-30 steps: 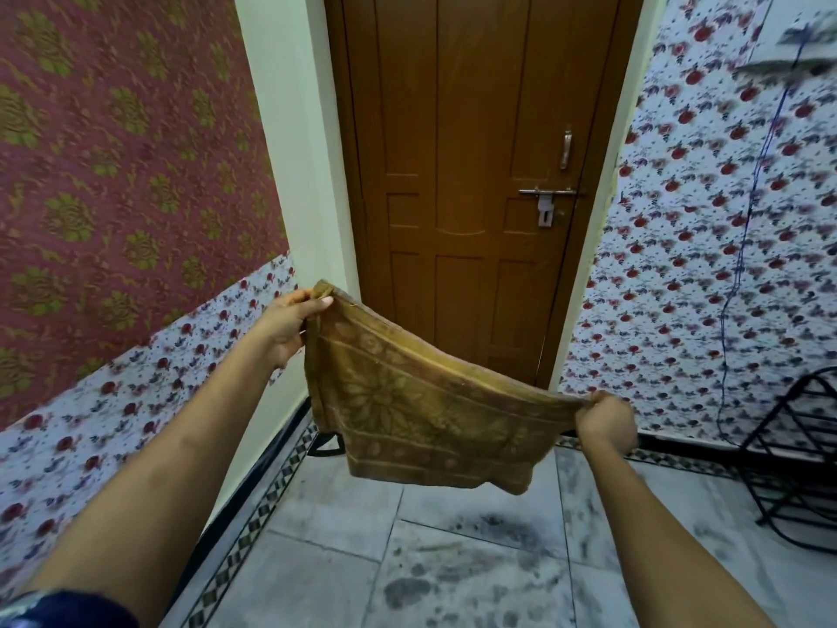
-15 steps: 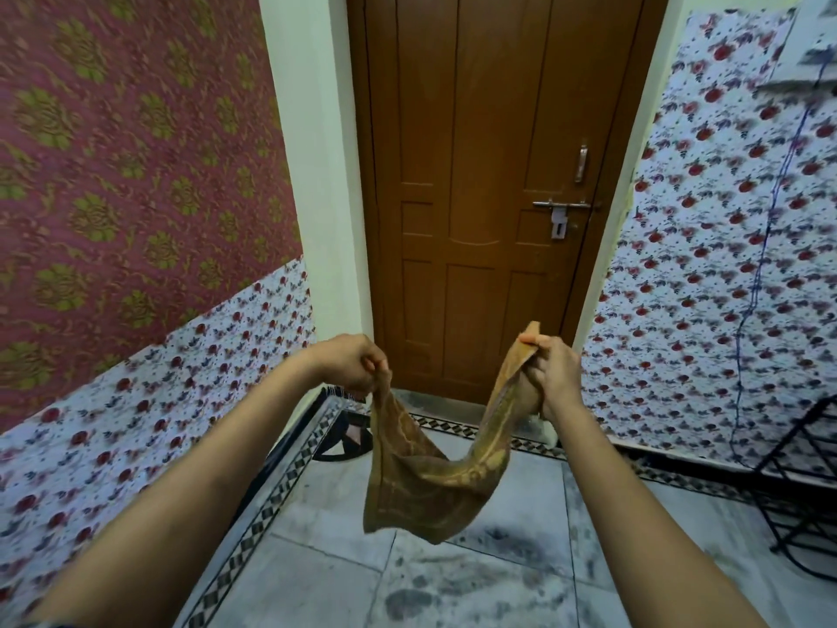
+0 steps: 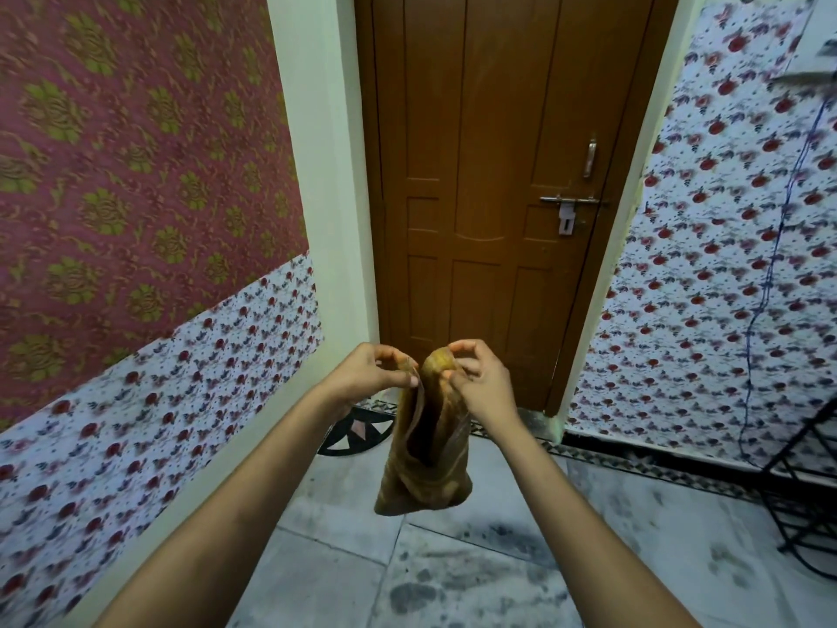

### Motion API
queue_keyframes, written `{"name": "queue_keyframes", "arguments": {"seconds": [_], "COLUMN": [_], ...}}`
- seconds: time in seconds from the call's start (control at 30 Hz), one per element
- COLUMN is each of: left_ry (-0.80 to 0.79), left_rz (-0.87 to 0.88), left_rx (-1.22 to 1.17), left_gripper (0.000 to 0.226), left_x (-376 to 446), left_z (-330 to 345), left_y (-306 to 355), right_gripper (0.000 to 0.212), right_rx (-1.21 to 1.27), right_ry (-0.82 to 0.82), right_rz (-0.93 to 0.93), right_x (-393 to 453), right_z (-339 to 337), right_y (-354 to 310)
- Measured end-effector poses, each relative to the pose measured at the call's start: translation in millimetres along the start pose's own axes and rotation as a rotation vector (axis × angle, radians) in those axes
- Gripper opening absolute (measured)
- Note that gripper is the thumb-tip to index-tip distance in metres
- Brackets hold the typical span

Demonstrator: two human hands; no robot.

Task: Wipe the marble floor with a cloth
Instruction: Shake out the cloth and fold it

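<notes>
A mustard-brown patterned cloth [image 3: 425, 455] hangs folded in half in the air above the grey marble floor [image 3: 521, 568]. My left hand [image 3: 369, 378] pinches one top corner of it. My right hand [image 3: 478, 383] pinches the other top corner, almost touching the left hand. The cloth droops in a narrow loop below both hands. Dark smudges mark the floor tiles under and to the right of it.
A closed brown wooden door [image 3: 493, 210] with a metal latch [image 3: 568, 206] stands straight ahead. Papered walls close in on the left and right. A dark doormat [image 3: 358, 430] lies by the threshold. A black metal rack [image 3: 806, 482] stands at the right, with a blue cord [image 3: 770, 265] hanging above it.
My hands, first spread wide with the cloth stretched flat, have come together in front of me. The cloth now hangs doubled over instead of spread out.
</notes>
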State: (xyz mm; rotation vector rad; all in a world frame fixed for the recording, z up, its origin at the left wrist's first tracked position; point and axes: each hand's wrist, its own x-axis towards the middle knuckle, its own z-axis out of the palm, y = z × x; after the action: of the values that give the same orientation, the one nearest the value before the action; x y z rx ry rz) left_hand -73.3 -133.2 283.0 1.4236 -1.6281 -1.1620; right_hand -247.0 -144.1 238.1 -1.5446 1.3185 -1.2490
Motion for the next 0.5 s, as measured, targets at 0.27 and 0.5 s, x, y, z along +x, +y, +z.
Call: {"name": "queue_keyframes", "arguments": {"seconds": [0.27, 0.5], "left_ry": [-0.012, 0.150], "left_rz": [0.134, 0.141], "left_rx": [0.028, -0.076], "left_gripper": [0.007, 0.014], "left_x": [-2, 0], "left_z": [12, 19], "left_y": [13, 19], "right_gripper": [0.017, 0.016], "right_rx": [0.281, 0.402], "right_ry": [-0.042, -0.041], "right_rz": [0.140, 0.136], "right_x": [-4, -9], "right_z": [0, -3], "right_y": [-5, -16]}}
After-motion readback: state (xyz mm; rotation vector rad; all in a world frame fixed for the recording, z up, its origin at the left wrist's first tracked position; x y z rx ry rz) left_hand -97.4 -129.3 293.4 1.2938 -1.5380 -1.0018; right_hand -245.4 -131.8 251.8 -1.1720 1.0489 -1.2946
